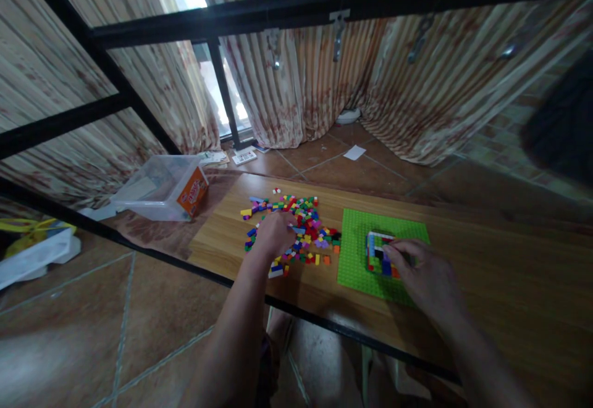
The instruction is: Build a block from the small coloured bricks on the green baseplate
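A green baseplate [356, 235] lies on the wooden table [486, 272], with a small multicoloured brick build [376, 253] standing on it. My right hand [424, 275] rests on the right side of that build, fingertips touching its top. To the left of the plate is a scattered pile of small coloured bricks [306, 223]. My left hand [275, 234] lies over that pile with fingers curled down among the bricks; whether it holds one is hidden.
A clear plastic box [162, 189] with an orange label stands at the table's left end on a patterned cloth. A black metal frame [222, 25] crosses above. Curtains hang behind, papers lie on the tiled floor, and a white bag [34, 253] sits far left.
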Demonstrator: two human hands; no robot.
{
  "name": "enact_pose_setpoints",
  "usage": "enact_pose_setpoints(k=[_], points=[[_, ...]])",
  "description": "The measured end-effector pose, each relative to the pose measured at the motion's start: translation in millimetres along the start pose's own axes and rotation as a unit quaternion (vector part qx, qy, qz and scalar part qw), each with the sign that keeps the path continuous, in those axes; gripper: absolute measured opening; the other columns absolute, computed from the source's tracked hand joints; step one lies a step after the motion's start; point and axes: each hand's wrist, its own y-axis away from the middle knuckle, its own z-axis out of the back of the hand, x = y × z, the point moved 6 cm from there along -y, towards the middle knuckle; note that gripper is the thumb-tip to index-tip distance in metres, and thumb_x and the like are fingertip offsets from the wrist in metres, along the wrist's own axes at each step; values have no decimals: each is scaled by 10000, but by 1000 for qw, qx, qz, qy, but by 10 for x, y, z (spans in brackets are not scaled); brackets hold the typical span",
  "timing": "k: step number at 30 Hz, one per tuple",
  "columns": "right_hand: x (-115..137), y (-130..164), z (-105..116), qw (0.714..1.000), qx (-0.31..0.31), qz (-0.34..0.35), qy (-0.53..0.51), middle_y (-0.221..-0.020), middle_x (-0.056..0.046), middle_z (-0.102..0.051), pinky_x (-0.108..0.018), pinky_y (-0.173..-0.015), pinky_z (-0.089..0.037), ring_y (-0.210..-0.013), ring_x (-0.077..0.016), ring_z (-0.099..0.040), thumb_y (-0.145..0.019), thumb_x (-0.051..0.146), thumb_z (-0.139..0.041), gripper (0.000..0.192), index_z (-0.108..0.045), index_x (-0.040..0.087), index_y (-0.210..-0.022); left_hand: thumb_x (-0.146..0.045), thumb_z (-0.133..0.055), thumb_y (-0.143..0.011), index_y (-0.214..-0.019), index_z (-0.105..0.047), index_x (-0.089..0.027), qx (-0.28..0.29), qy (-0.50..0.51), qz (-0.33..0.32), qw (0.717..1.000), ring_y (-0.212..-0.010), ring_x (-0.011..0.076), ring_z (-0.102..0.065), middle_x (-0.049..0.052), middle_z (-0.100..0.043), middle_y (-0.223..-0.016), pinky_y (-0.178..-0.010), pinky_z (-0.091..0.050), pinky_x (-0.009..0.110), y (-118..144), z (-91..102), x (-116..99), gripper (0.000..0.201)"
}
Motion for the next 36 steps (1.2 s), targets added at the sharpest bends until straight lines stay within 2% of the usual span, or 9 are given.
enact_pose_setpoints(k=[3, 9, 12, 16, 20, 24, 29, 32, 36], points=[[22, -7, -7, 1000, -5, 13, -2, -895, -84, -708, -418, -821, -464, -865, -268, -641, -908, 503, -496, 350, -663, 232, -762, -108, -581, -701, -956, -757, -201, 1, -24, -8, 1000, -992, 249, -664, 87, -745, -988, -886, -505, 324, 15, -4, 5, 323], [68, -15, 32, 1000, -21, 8, 1, -867, -71, -707, -400, -799, -466, -841, -254, -643, -904, 469, -516, 323, -667, 237, -738, -77, -553, -710, -870, -743, -176, 4, -50, -32, 998, -1000, 259, -651, 108, -733, -915, -901, -489, 330, 24, -10, -111, 267], [63, -34, 104, 999, -30, -2, -18, -831, -57, -709, -371, -797, -476, -828, -235, -652, -905, 440, -526, 298, -669, 239, -738, -98, -559, -720, -806, -726, -178, 11, -70, -35, 997, -970, 271, -659, 109, -727, -882, -880, -488, 329, 9, -15, -123, 205], [-38, -63, 275, 996, -73, -40, -38, -816, -47, -712, -348, -765, -474, -809, -225, -658, -892, 433, -548, 295, -674, 231, -719, -179, -565, -771, -837, -702, -176, -8, -64, -36, 997, -923, 262, -652, 105, -719, -924, -825, -479, 326, -26, -3, -89, 152], [-181, -59, 450, 985, -136, -91, -57, -754, -45, -705, -338, -706, -467, -738, -219, -650, -865, 467, -577, 326, -684, 201, -710, -257, -552, -820, -844, -662, -172, -24, 20, -53, 998, -799, 213, -629, 55, -698, -828, -714, -455, 284, -38, 13, -107, 141], [-242, -52, 495, 975, -162, -108, -107, -719, -37, -693, -327, -691, -475, -701, -198, -636, -858, 457, -579, 317, -688, 183, -740, -272, -510, -865, -808, -630, -163, 8, 150, -130, 980, -675, 153, -570, 11, -635, -711, -643, -433, 244, 10, -43, -341, 172], [-34, -55, 408, 981, -112, -33, -154, -827, -32, -714, -340, -781, -497, -803, -189, -648, -864, 374, -590, 205, -705, 213, -806, -313, -530, -890, -901, -675, -158, 117, 293, -179, 932, -710, 133, -586, 25, -677, -808, -653, -458, 233, 159, -273, -773, 213], [163, -19, 296, 985, -26, 12, -172, -908, -34, -716, -348, -806, -504, -855, -190, -651, -863, 342, -615, 158, -728, 241, -906, -316, -550, -891, -883, -698, -159, 156, 317, -194, 915, -672, 118, -557, 15, -658, -749, -623, -440, 225, 242, -407, -978, 216], [331, 66, 177, 983, 74, 41, -164, -967, -32, -715, -354, -841, -496, -916, -191, -653, -870, 309, -639, 145, -739, 262, -964, -336, -567, -890, -891, -707, -154, 193, 355, -186, 896, -641, 108, -546, -2, -643, -709, -603, -431, 219, 295, -515, -1110, 229]])
